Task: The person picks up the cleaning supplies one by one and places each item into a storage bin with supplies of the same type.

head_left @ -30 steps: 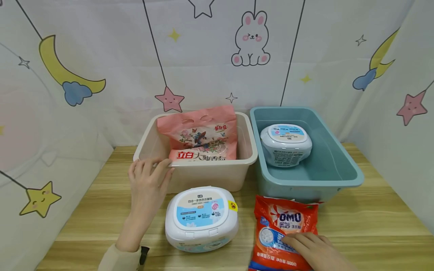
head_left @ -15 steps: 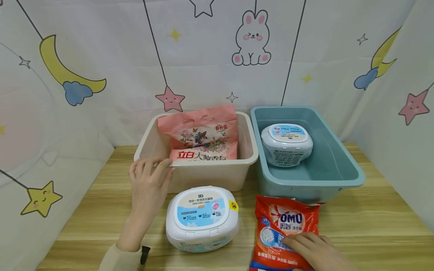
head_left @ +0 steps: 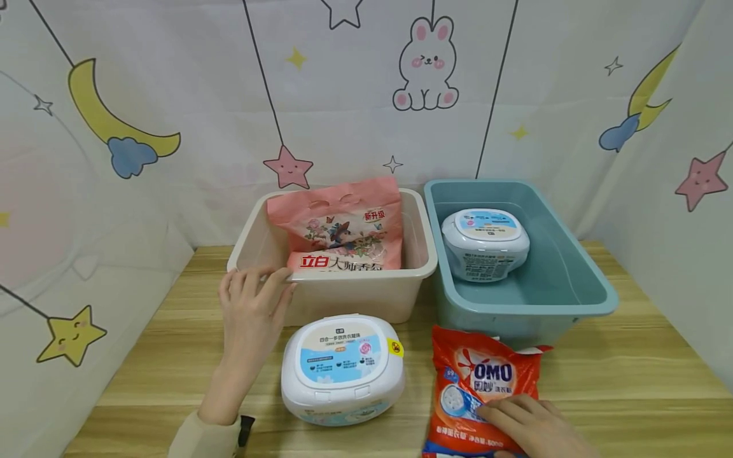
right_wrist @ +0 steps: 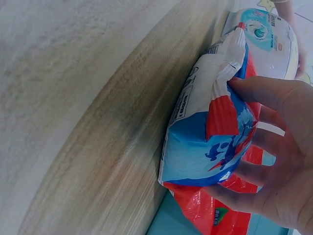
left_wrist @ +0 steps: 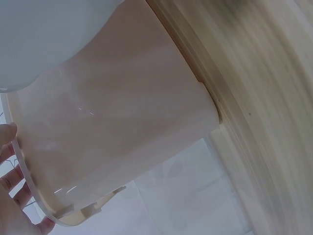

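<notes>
My left hand [head_left: 252,312] grips the front left rim of a cream plastic basin [head_left: 355,300], fingers over the edge and thumb outside. In the left wrist view its fingertips show at the rim of the basin wall [left_wrist: 112,112]. A pink bag of laundry powder [head_left: 346,238] leans inside that basin. My right hand [head_left: 535,423] holds a red OMO laundry powder bag [head_left: 472,375] lying in front of the blue-green basin. The right wrist view shows thumb and spread fingers round the bag's blue near end [right_wrist: 195,152]. Between the hands stands a white lidded tub [head_left: 343,362].
The blue-green basin [head_left: 529,310] stands right beside the cream one, with a second white tub [head_left: 487,232] at its left side. Both basins stand on a wood-grain table [head_left: 635,381]. Behind them hangs a white curtain [head_left: 343,102] with cartoon prints.
The far end of the red OMO bag has lifted slightly and its top right corner has shifted right. My left hand stays on the cream basin's rim.
</notes>
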Demonstrator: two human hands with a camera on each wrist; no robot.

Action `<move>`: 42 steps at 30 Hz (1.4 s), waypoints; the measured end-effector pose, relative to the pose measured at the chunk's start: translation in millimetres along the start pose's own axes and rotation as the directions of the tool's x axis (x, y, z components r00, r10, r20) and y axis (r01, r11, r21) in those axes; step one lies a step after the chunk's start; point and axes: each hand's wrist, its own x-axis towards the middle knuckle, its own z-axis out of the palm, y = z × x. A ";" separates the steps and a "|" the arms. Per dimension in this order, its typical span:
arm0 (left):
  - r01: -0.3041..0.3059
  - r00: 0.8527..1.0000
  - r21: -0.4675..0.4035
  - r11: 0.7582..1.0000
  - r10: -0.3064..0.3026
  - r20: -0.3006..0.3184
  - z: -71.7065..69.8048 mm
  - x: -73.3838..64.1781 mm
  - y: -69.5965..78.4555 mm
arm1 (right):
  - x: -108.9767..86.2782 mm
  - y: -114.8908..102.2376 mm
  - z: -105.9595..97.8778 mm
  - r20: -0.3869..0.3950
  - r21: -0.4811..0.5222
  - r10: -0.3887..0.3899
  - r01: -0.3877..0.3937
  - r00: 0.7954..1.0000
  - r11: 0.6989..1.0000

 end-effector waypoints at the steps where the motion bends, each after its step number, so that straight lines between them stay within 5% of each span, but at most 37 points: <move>1: 0.000 1.000 -0.002 1.000 0.000 -0.004 0.1 0.1 0.1 | -0.5 -0.5 -0.1 -0.005 -0.016 -0.006 0.006 1.000 1.000; 8: 0.007 1.000 0.003 1.000 -0.007 0.009 -1.3 0.4 0.8 | -2.6 -1.5 0.8 -0.042 -0.091 -0.051 0.047 0.998 0.995; 29: 0.001 1.000 -0.002 1.000 -0.001 -0.009 -0.1 0.0 0.2 | -4.4 -2.7 0.8 -0.136 -0.096 -0.159 0.147 0.978 0.985; 42: -0.011 0.999 -0.002 1.000 0.011 -0.035 0.5 1.3 0.8 | -6.8 -5.4 1.3 -0.335 -0.167 -0.285 0.241 0.898 0.956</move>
